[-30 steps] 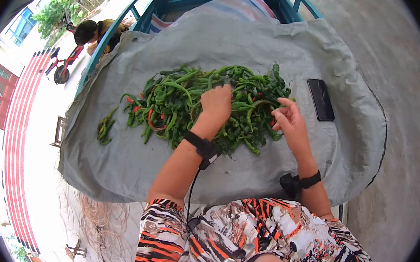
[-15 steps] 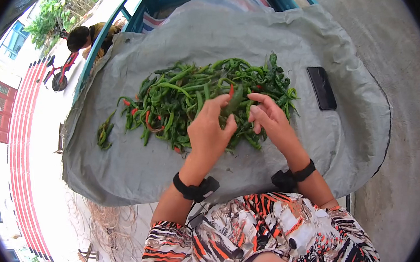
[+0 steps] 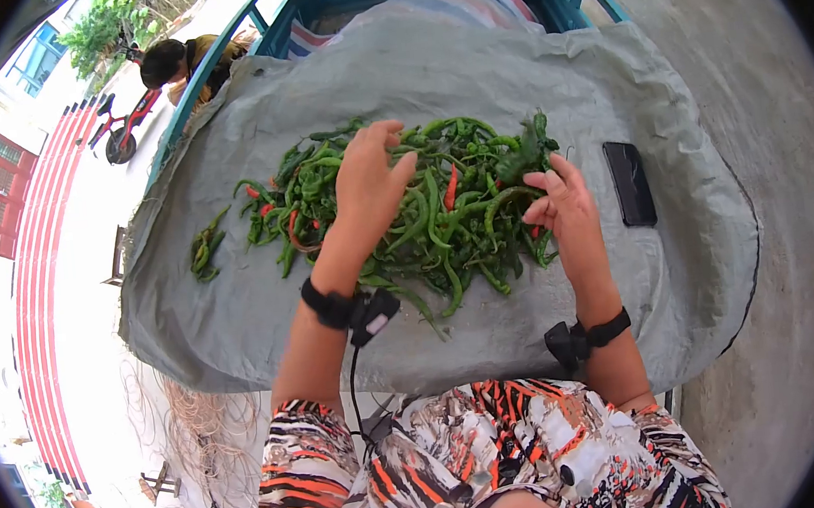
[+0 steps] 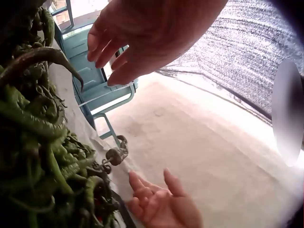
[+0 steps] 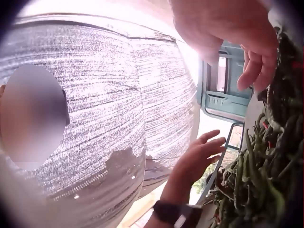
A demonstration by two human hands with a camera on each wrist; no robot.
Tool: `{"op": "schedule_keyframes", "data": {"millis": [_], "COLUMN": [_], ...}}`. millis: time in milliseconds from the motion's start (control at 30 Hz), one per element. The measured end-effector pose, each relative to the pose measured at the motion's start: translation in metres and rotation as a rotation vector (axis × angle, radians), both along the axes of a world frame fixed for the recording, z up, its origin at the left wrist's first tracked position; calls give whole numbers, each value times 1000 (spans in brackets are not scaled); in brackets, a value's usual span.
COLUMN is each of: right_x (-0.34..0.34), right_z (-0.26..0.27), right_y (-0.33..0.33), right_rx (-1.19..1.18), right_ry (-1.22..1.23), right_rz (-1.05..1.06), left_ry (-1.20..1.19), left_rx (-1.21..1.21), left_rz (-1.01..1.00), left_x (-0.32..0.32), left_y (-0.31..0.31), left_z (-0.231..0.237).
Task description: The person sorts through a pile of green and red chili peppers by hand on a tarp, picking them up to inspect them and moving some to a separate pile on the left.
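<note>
A pile of green chili peppers (image 3: 423,214) with a few red ones lies on a grey cloth (image 3: 238,317). Over the upper left part of the pile is my left hand (image 3: 372,184), fingers loosely bent; the left wrist view shows nothing in its grasp. My right hand (image 3: 565,206) hovers at the pile's right edge, fingers relaxed and spread, and holds nothing. A red chili (image 3: 451,187) lies on top between the hands. Below the left hand, a few green chilies (image 3: 411,297) stick out from the pile's near edge.
A small separate bunch of chilies (image 3: 205,247) lies left of the pile. To the right rests a black phone (image 3: 629,183). The cloth covers a teal cart bed (image 3: 262,39) with side rails. A person (image 3: 173,66) is bent down beyond the left rail, near a red bike (image 3: 125,129).
My left hand went from the pile's middle toward me with a red chili, then up and left without it. My right hand came in toward the left hand and moved back right.
</note>
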State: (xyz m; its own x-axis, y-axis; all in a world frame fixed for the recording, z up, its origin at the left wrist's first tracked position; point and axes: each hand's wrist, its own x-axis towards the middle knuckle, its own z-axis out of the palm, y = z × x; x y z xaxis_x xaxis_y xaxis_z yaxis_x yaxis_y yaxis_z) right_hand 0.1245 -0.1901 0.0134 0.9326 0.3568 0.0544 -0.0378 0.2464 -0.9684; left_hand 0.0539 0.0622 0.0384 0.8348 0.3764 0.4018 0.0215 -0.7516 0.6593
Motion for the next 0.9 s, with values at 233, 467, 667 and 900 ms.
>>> {"op": "schedule_keyframes", "data": {"millis": [233, 467, 667, 900], "right_x": [-17, -22, -24, -26], "right_z": [-27, -30, -27, -22], "right_y": [-15, -23, -26, -2], "right_rx": [-65, -104, -133, -125], "right_ry": [184, 168, 120, 52], "right_rz": [121, 163, 155, 186], "left_ry": [491, 707, 324, -107], "left_rx": [390, 456, 295, 466], "left_rz": [-96, -100, -153, -302], "left_x": [100, 136, 91, -5], "left_y": [44, 46, 28, -35], "left_z": [-57, -85, -51, -24]}}
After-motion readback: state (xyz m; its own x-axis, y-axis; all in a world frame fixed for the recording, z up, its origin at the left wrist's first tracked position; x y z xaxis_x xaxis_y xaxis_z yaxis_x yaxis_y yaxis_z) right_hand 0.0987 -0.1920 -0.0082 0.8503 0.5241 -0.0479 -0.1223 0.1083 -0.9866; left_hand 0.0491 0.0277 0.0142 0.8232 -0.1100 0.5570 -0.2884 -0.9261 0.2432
